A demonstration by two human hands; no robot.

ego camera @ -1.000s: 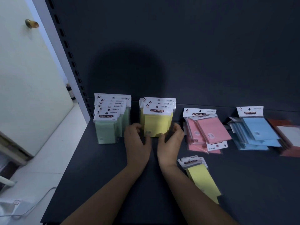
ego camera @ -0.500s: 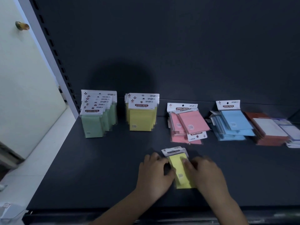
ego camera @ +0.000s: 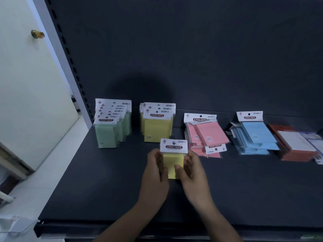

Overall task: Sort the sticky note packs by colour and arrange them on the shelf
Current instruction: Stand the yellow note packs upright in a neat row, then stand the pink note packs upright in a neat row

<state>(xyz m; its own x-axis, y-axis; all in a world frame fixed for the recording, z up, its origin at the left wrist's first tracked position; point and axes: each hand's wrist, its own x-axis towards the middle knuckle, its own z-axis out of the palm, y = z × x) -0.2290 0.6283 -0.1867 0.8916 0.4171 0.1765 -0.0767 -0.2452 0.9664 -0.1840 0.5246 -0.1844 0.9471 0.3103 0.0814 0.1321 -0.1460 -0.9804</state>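
Note:
A yellow sticky note pack [ego camera: 173, 158] with a white header card stands upright between my left hand [ego camera: 155, 173] and my right hand [ego camera: 192, 172], both gripping its sides, just in front of the standing row of yellow packs [ego camera: 157, 124]. A row of green packs [ego camera: 110, 126] stands upright at the far left of the dark shelf [ego camera: 244, 189]. Pink packs [ego camera: 206, 137] lie in a loose flat pile to the right of the yellow ones. Blue packs [ego camera: 255, 137] lie in another flat pile further right.
A stack of red-brown packs with a white face [ego camera: 295, 144] lies at the far right, with pale purple ones [ego camera: 314, 142] at the frame edge. A perforated shelf upright [ego camera: 70, 63] and a white door [ego camera: 26, 84] stand left. The shelf's front lip [ego camera: 122, 226] runs below my wrists.
My hands left the standing yellow row, came down on the yellow pack lying flat at the front, then lifted it upright and moved it back toward the yellow row.

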